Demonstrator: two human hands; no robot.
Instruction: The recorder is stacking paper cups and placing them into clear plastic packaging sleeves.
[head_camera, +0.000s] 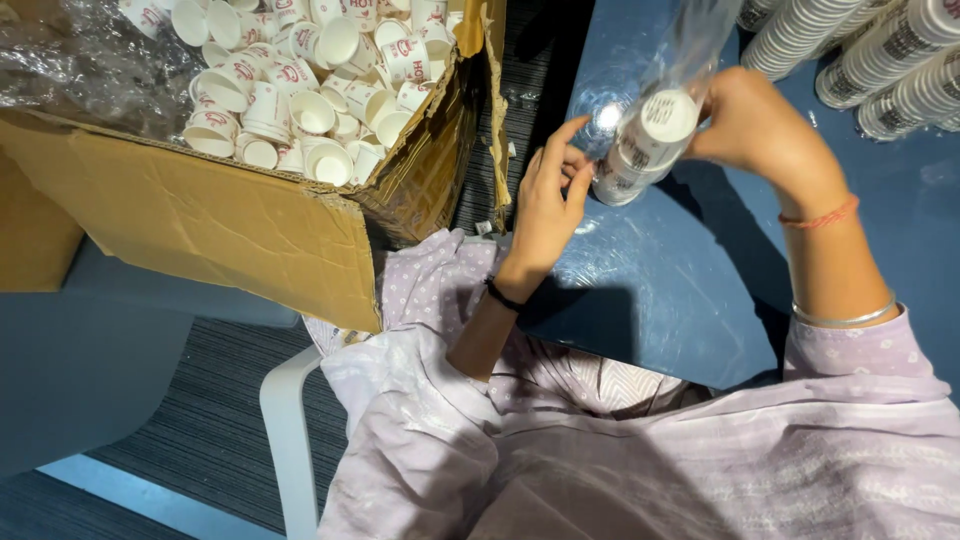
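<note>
Blue table (690, 300), both hands' grip closed on clear sleeve (690, 45) holding stacked cups (645, 140); cardboard box (250, 220) full of loose cups (300, 80)

We observe a dark blue glossy table (690, 300) carrying bright light reflections on its surface. Below it lies dark grey ribbed carpet (215, 420). A white plastic chair (285, 420) stands on the carpet, and a pale blue strip (110, 490) crosses the lower left corner.
</note>
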